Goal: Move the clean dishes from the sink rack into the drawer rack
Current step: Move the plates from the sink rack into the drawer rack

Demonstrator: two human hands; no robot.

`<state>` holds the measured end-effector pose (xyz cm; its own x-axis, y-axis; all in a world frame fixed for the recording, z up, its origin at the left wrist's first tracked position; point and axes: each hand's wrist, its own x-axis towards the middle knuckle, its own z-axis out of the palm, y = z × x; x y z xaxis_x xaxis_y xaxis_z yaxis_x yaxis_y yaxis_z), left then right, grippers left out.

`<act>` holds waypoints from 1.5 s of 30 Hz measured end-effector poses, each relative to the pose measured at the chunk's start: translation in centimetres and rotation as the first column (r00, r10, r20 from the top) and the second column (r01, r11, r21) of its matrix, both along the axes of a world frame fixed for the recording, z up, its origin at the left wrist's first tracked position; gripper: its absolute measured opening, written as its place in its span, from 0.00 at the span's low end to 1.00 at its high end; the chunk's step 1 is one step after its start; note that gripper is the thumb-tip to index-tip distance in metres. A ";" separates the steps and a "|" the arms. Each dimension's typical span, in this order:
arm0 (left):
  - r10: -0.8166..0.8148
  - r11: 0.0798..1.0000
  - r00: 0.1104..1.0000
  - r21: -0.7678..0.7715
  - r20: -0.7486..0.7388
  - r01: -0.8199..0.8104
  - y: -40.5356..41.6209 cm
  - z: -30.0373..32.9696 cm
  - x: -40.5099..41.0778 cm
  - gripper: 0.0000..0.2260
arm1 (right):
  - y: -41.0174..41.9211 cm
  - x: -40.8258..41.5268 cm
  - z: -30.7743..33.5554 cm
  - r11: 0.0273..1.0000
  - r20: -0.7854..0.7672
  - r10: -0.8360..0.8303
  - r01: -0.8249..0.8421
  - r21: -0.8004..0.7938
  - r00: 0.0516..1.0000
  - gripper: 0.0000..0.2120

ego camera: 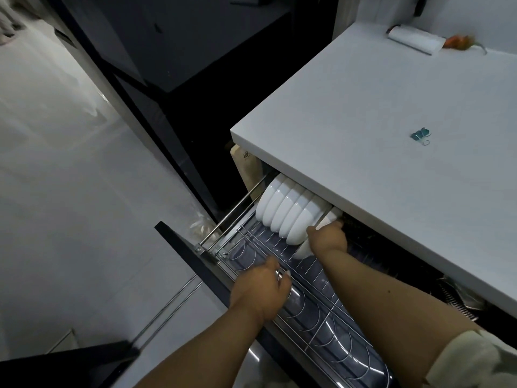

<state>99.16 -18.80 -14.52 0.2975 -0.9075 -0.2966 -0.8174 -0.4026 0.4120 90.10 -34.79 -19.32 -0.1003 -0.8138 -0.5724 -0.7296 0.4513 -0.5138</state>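
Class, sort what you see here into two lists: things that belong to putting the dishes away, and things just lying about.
Belongs to the job:
white bowls
drawer rack
right hand, holding a bowl
left hand, on the rack's wire

Just lying about:
blue binder clip
white roll
orange object
worktop

A home kitchen: white countertop [391,130] above a pull-out drawer rack [316,298] holding white bowls [288,211]

Bowls [291,211], centre frame: plain glossy white, no pattern. Drawer rack [316,301], lower centre: chrome silver wire over blue-grey tray. Drawer front [195,264]: black. Tabletop [391,130], upper right: plain white. Clip [420,134] on tabletop: teal. Floor [70,191], left: pale grey. Sleeve [475,359], lower right: cream.
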 end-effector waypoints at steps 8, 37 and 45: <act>0.023 1.000 0.999 -0.015 -0.026 -0.024 0.0 0.3 0.0 0.15 | -3.5 -0.8 -0.2 0.984 -0.003 0.173 -0.173 0.039 0.985 0.25; 0.175 0.968 0.936 -0.120 -0.305 -0.220 1.6 4.1 -1.9 0.06 | 4.6 -8.5 6.6 0.988 0.417 -0.071 0.008 0.152 0.906 0.13; 0.062 0.983 0.924 -0.140 -0.377 -0.123 3.6 8.4 -7.4 0.08 | 9.7 -13.6 11.6 0.986 0.552 -0.152 0.087 0.143 0.820 0.11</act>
